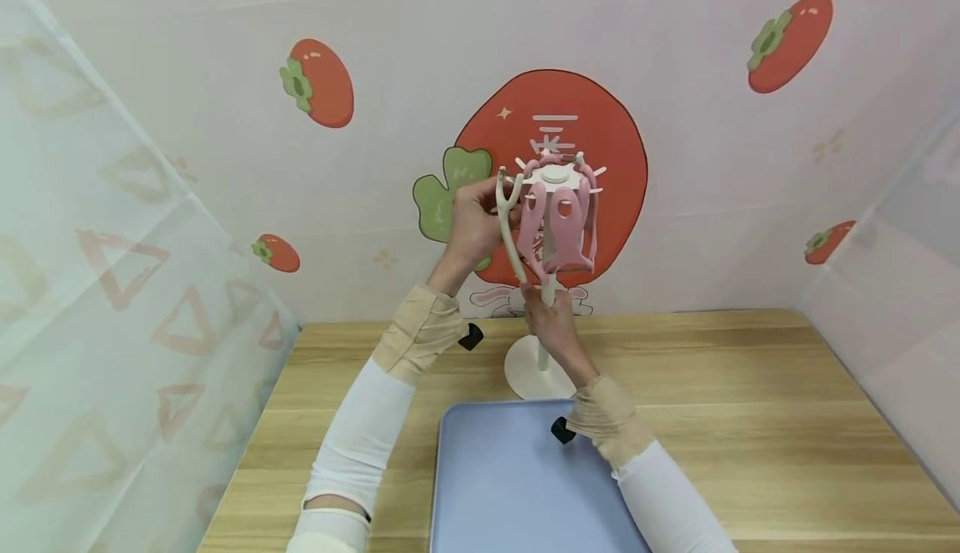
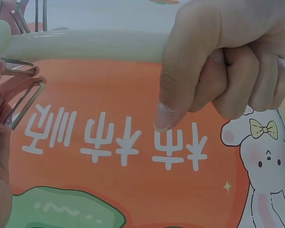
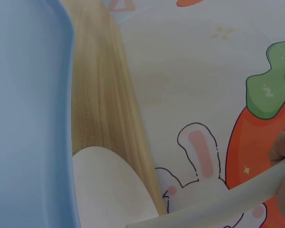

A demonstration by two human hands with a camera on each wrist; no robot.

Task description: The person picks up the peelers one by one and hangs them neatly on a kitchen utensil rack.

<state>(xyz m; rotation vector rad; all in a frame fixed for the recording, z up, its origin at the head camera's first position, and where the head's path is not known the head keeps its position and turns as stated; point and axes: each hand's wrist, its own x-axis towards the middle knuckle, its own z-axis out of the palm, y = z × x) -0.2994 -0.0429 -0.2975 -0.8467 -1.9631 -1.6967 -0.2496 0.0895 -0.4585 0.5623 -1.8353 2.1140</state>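
Note:
A white display stand (image 1: 556,176) with several short arms on top carries several pink pieces (image 1: 567,219), some with oval holes. My left hand (image 1: 475,228) is beside the rack, its fingers around a cream Y-shaped implement (image 1: 510,240), fork upward. Its fingertips are partly hidden behind the implement. In the left wrist view, finger parts lie beside pink material and thin metal loops (image 2: 26,107). Below the pink pieces, my right hand (image 1: 553,319) grips the stand's white pole (image 3: 213,202). The implement's lower end meets the right fingers; I cannot tell whether they hold it.
The stand's round white base (image 1: 525,367) rests on the wooden table (image 1: 360,444). In front of it lies a blue tray (image 1: 517,478). A printed cloth backdrop (image 1: 397,144) rises behind, and patterned cloth walls flank both sides. Small black wrist cameras sit under both forearms.

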